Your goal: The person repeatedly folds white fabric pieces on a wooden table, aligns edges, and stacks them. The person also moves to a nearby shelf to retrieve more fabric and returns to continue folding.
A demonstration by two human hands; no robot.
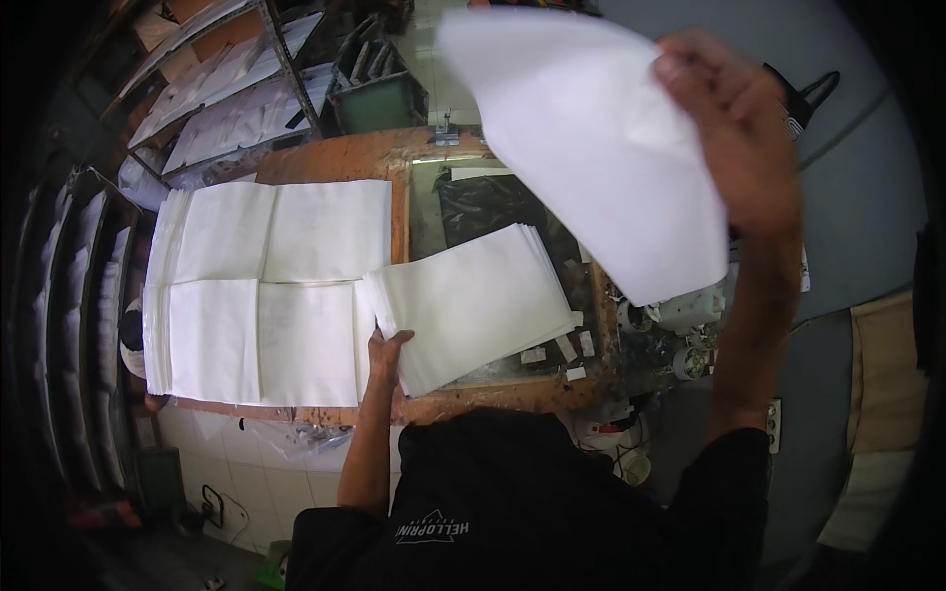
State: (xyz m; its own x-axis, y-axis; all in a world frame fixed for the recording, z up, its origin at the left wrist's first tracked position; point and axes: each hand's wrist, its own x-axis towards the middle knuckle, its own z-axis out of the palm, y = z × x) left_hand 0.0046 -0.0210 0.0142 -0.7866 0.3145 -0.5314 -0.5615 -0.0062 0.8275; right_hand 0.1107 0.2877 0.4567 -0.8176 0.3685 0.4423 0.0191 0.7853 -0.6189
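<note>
My right hand (734, 128) is raised high at the right, its fingers closed on the edge of a white sheet (591, 148). The sheet hangs in the air, slightly curved and partly blurred. Down at the table, my left hand (387, 347) grips the left edge of a fanned stack of white sheets (483, 305), thumb on top. This stack lies at a slant over a dark glass-like panel (424, 187). Beside it on the left, overlapping rows of similar white sheets (325, 227) cover the wooden table (335, 158). Whether the sheets are paper or cloth I cannot tell.
Black plastic (483, 207) and small white pieces (567, 347) lie on the panel. A shelf rack (236, 74) with white sheets and a green crate (379, 108) stand at the back left. Containers (690, 362) sit right of the table. A partly hidden person (131, 335) is at the far left.
</note>
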